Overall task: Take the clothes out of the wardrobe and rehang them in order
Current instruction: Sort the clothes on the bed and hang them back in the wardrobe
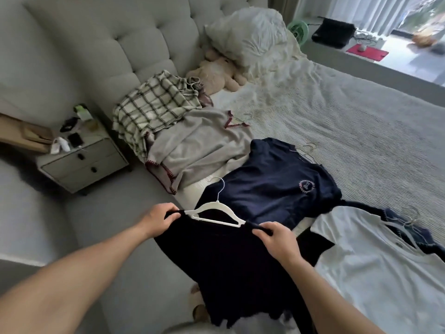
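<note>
We hold the black top (231, 259) up over the edge of the bed (361, 131); our left hand (157, 219) pinches one shoulder and our right hand (277, 239) pinches the other, so the hands are apart with the neck between them; the white hanger (216, 214) sits in the neck, with its hook poking up. To do this well, we think we should pull each shoulder out flat along the hanger arms, keep both sides even, and not let the hanger tip out; then one hand can take the hook.

Other clothes wait on the bed: a navy shirt (272, 186) just past the hanger, a white shirt (375, 261) to the right, a grey blanket (199, 145) and a check cloth (154, 107) further up; a soft toy (216, 73) and a pillow (248, 32) lie near the headboard; a nightstand (81, 162) stands on the left. The navy shirt lies close, so the hook could snag it.
</note>
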